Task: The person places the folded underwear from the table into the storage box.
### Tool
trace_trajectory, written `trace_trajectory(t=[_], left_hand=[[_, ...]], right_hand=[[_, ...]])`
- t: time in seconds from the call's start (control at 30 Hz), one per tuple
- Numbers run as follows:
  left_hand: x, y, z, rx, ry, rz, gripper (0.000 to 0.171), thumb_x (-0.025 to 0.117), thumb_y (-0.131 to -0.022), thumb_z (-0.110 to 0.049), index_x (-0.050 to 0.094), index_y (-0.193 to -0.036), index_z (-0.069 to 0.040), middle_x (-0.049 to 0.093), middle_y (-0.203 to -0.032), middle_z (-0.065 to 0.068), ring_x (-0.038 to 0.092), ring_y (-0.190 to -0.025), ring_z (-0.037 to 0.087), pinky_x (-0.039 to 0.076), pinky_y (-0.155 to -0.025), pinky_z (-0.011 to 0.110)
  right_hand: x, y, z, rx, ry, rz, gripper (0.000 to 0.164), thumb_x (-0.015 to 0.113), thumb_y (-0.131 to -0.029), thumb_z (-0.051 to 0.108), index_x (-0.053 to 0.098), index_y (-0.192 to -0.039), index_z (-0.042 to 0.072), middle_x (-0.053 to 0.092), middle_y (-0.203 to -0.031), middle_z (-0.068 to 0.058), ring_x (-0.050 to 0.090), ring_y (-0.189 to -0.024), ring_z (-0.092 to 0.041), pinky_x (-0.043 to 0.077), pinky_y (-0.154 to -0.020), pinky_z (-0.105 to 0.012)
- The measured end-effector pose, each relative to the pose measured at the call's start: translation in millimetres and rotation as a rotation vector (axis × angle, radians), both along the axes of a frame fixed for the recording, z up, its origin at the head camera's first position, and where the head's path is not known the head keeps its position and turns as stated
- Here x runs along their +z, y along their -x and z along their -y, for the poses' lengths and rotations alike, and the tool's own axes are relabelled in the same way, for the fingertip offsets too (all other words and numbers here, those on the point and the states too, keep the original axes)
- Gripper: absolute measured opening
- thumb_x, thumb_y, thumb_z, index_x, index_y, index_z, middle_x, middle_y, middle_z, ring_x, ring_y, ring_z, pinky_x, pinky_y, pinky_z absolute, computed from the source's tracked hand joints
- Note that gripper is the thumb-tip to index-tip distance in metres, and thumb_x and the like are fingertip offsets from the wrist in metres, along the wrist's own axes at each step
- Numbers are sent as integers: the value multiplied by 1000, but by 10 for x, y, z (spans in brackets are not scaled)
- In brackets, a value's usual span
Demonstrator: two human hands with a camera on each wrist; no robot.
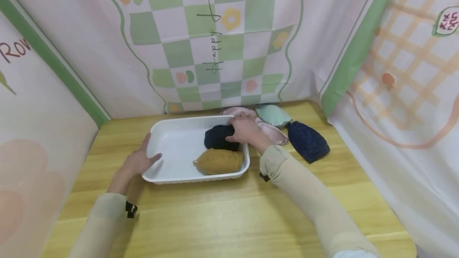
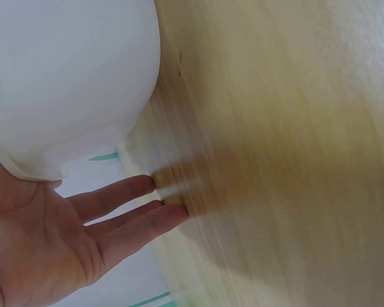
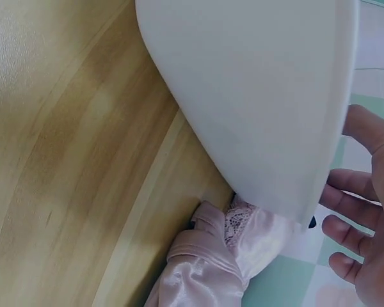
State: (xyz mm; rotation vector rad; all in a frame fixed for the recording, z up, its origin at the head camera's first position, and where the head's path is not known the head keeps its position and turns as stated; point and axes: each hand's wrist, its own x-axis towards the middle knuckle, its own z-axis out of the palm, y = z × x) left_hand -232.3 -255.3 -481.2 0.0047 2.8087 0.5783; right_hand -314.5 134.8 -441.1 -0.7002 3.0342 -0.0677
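Note:
A white plastic tray lies on the wooden table, with a black folded cloth bundle and a mustard cloth bundle at its right end. At the tray's left rim is my left hand, thumb over the inside. In the left wrist view, straight fingers extend outside the tray, near the table. Over the right rim my right hand reaches to the black bundle, its thumb beside or on it. The right wrist view shows its fingers loosely bent near the rim; contact there is partly hidden.
Beyond the tray's right side lie pink satin cloth pieces with lace, a mint bundle and a navy bundle. A checkered curtain hangs at the table's back edge, with other curtains at both sides.

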Motion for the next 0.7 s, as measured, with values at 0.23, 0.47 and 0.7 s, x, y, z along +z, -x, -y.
trace_trajectory(t=[0.23,0.47,0.7], left_hand=[[-1,-14,7,-3,-1,-5,101,46,-99,-60,-24,-157,-16,42,-141,44,60,-109,57,50,-91,62],[-31,-11,15,-8,-1,0,101,46,-98,-61,-24,-157,-16,41,-142,43,59,-111,58,50,-92,63],[-17,-1,5,-8,7,1,100,45,-99,-60,-24,-157,-16,41,-142,44,58,-111,58,49,-93,63]], right_hand=[[71,-46,-48,-11,46,-4,62,72,-84,56,65,-132,18,64,-134,-6,50,-132,-32,34,-115,-56],[85,-56,-108,6,162,-15,52,73,-86,48,69,-125,13,71,-123,-4,60,-120,-27,41,-110,-51],[128,-73,-169,-16,288,7,46,71,-90,41,68,-123,10,73,-115,-7,68,-107,-23,52,-95,-42]])
